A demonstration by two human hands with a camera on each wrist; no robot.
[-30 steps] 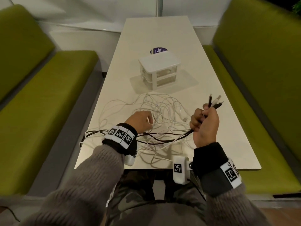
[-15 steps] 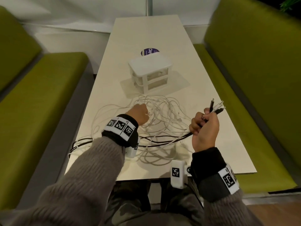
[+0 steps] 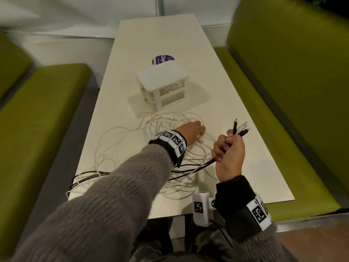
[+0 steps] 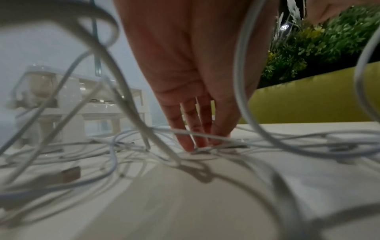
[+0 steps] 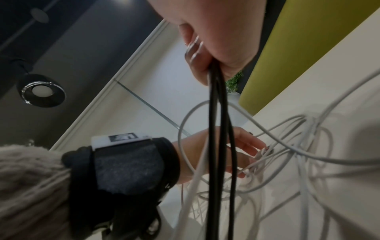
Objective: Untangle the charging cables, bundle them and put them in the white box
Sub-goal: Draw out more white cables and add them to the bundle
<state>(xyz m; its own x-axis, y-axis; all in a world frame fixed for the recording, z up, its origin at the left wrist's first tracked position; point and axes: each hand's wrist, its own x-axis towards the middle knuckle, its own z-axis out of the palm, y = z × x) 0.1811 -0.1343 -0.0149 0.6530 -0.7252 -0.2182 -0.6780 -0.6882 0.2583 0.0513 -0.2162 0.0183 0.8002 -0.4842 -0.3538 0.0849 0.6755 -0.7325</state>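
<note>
A tangle of white charging cables [image 3: 170, 127] lies on the table in front of a white box [image 3: 162, 76] with two clear drawers. Black cables [image 3: 90, 175] run from the table's near-left edge through the tangle. My left hand [image 3: 194, 129] reaches into the white cables, and its fingertips [image 4: 191, 144] pinch a white cable plug [image 5: 260, 154] down on the tabletop. My right hand [image 3: 229, 152] is raised to the right, gripping a bunch of black and white cable ends whose plugs [image 3: 241, 127] stick up above the fist. The black cables [image 5: 218, 129] hang down from it.
The long white table [image 3: 245, 157] runs away from me, with a round purple sticker [image 3: 162, 58] behind the box. Green benches stand on the left [image 3: 37, 120] and right [image 3: 302, 82]. Some cable loops hang over the table's near-left corner [image 3: 71, 191].
My left hand has moved forward and to the right through the white tangle, towards the right hand. The right hand keeps its grip on the cable ends, nearly still.
</note>
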